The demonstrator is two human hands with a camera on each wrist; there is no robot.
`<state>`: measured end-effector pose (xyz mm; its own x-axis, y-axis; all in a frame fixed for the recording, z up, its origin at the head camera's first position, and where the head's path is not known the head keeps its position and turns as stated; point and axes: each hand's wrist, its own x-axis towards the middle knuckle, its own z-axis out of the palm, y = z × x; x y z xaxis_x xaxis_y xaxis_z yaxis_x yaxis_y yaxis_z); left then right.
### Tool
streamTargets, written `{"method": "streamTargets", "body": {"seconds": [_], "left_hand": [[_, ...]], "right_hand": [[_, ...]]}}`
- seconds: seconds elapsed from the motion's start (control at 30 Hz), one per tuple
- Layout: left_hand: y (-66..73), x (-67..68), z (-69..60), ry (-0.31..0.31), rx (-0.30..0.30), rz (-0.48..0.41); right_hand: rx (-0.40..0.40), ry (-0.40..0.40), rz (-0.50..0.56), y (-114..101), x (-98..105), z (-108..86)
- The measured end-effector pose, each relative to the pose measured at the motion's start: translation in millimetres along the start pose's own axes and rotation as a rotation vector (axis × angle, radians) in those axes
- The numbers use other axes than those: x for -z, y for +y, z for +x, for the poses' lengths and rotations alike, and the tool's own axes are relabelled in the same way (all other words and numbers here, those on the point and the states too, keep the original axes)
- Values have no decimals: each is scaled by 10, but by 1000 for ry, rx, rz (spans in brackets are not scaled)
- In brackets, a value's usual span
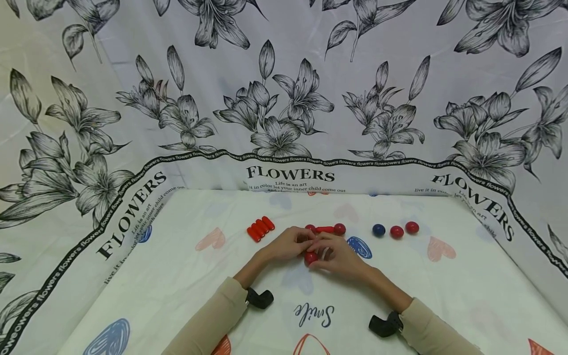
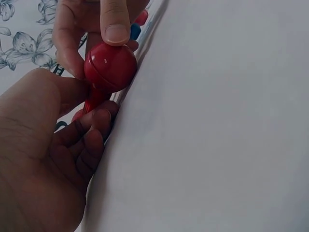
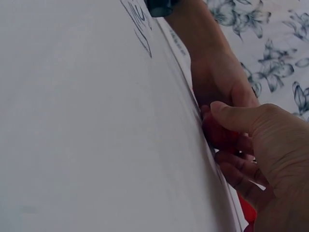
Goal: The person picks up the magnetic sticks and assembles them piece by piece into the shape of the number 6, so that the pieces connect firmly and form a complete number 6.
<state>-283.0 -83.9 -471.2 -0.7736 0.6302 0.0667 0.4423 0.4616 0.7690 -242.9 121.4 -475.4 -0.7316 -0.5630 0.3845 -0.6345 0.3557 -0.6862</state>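
Note:
The right hand (image 1: 341,256) grips a red ball (image 1: 310,258) between thumb and fingers; in the left wrist view its thumb lies on that ball (image 2: 111,67). Fingers of the left hand (image 1: 286,244) pinch a red rod (image 2: 96,100) that meets the ball's underside. Both hands touch or nearly touch at the fingertips. Just beyond them a red stick (image 1: 325,230) lies between two red balls, the right one (image 1: 339,229) in full view and the left one (image 1: 310,229) partly covered by the hands. In the right wrist view the held ball (image 3: 219,133) is dark and partly hidden by fingers.
Several red rods (image 1: 261,229) lie side by side left of the hands. To the right sit a blue ball (image 1: 378,230) and two red balls (image 1: 397,232). A white cloth with printed hearts covers the table (image 1: 199,276); a flowered curtain (image 1: 301,123) hangs behind.

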Motion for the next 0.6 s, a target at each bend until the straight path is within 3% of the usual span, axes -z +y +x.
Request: {"method": "streamTargets", "body": {"seconds": [0.2,0.37,0.47,0.6], "left_hand": [[14,-2,1,5,2,-23],[34,-12,-8,-3,12,-47],[44,-14,-17,-4,21,-52],[53,-13,-23,-1,28,-48]], "right_hand": [[24,-7,5,37,114,21],[8,177,-49,138,326,43],[-75,263,-136,258,420,37],[-217,205,-210,424,467,-1]]}}
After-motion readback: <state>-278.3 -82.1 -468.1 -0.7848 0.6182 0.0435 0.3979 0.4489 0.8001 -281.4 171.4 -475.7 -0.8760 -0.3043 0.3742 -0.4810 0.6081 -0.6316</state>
